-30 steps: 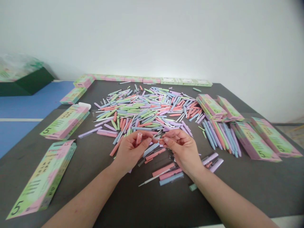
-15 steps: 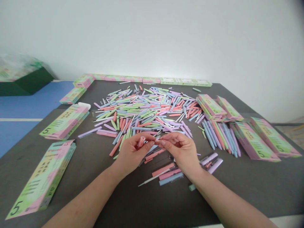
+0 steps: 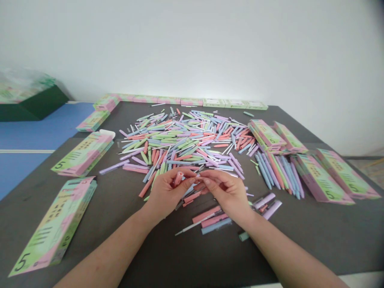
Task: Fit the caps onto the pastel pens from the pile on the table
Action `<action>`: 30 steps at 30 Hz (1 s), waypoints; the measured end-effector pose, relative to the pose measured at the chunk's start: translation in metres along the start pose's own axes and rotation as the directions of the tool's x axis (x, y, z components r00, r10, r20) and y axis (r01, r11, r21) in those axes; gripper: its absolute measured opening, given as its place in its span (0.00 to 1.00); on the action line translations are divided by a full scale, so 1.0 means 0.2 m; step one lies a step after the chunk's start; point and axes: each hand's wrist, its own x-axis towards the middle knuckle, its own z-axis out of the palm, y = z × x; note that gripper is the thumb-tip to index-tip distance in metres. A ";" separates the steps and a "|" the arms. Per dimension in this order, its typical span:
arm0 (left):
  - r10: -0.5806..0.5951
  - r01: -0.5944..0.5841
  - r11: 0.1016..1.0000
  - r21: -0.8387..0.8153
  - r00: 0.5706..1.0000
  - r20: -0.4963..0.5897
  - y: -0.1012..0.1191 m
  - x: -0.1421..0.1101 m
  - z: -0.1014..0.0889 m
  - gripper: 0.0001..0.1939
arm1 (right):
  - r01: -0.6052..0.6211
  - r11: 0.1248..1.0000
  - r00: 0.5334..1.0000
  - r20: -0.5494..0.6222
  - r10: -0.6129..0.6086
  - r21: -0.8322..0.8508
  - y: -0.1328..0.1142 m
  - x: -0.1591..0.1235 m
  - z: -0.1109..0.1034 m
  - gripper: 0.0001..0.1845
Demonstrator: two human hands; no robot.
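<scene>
My left hand holds a short pink pen barrel upright between thumb and fingers. My right hand pinches a small thin pen part, too small to make out, with its fingertips close to the left fingertips. Below the hands lie loose pink pen barrels, a pale blue pen barrel and a white pen refill. Lilac pen barrels lie beside my right wrist. A large heap of pastel pen parts spreads just beyond my hands.
The dark table carries pastel printed pen boxes at left, along the far edge and at right. A row of pens lies at right. A dark green box stands beyond the table.
My hands have drawn closer together, the right hand moving left toward the left hand. The pink barrel has tilted slightly in my left hand. The heap and boxes look unmoved.
</scene>
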 end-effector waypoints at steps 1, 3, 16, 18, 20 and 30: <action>-0.005 0.005 1.000 -0.002 1.000 -0.002 0.00 0.00 0.00 0.09 | 0.003 1.000 1.000 0.009 -0.003 0.010 0.00 0.00 0.00 0.09; -0.003 0.003 1.000 -0.005 1.000 -0.004 0.01 0.00 0.00 0.09 | 0.024 1.000 1.000 0.018 -0.024 -0.008 0.01 0.00 0.00 0.08; 0.025 -0.028 0.999 0.044 0.997 0.066 -0.01 0.00 0.00 0.09 | 0.089 0.983 0.995 0.067 -0.079 -0.161 0.03 -0.01 0.00 0.06; 0.025 -0.034 0.995 0.090 0.995 0.098 -0.01 0.00 0.00 0.11 | 0.070 0.982 0.997 0.040 -0.064 -0.176 0.02 0.00 -0.01 0.05; 0.033 -0.047 0.994 0.097 0.989 0.143 -0.01 -0.01 -0.01 0.14 | 0.067 0.985 0.998 0.001 -0.068 -0.158 0.02 0.00 -0.01 0.05; -0.008 0.017 1.000 -0.026 0.946 0.324 0.00 0.00 -0.03 0.15 | 0.136 0.982 0.987 -0.070 -0.146 -0.133 -0.01 -0.01 -0.03 0.04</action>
